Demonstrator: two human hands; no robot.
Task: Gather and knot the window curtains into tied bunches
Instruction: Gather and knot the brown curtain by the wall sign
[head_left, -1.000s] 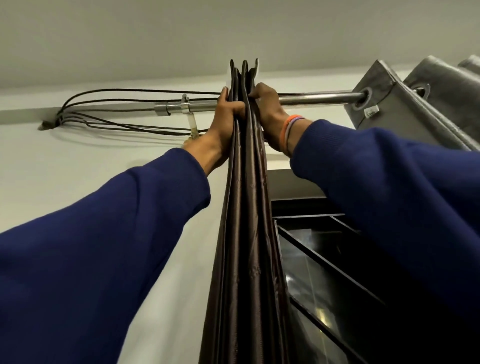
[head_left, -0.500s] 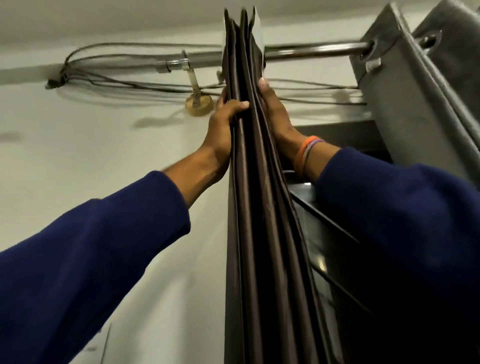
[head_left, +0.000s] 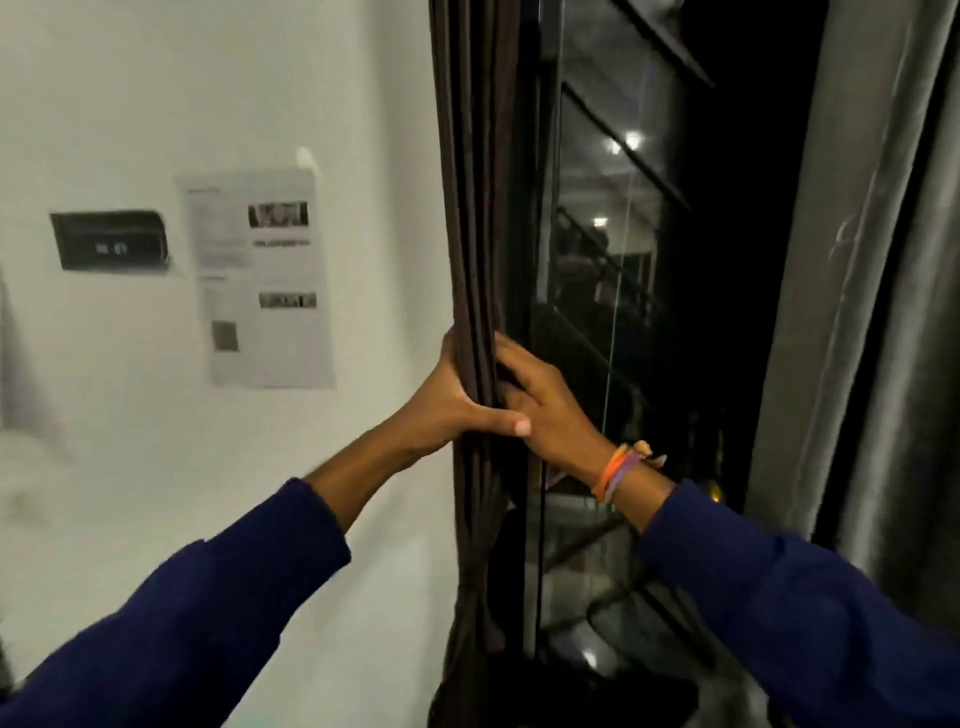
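A dark brown curtain (head_left: 475, 182) hangs gathered into a narrow bunch of vertical folds at the window's left edge. My left hand (head_left: 449, 402) presses the bunch from its left side, thumb wrapped across the front. My right hand (head_left: 545, 410) grips it from the right, fingers curled into the folds; its wrist wears orange and purple bands. Both hands squeeze the bunch between them at about mid height. Below them the folds hang loosely down to the frame's bottom. A second, grey curtain (head_left: 883, 286) hangs at the right.
The dark window (head_left: 623, 260) with black bars stands between the two curtains. On the white wall to the left are a taped paper notice (head_left: 262, 280) and a small black panel (head_left: 111, 240).
Both hands have slid down the gathered brown curtain from the rod to its middle, still pressed on either side. The view has dropped from the ceiling and rod to the wall and window.
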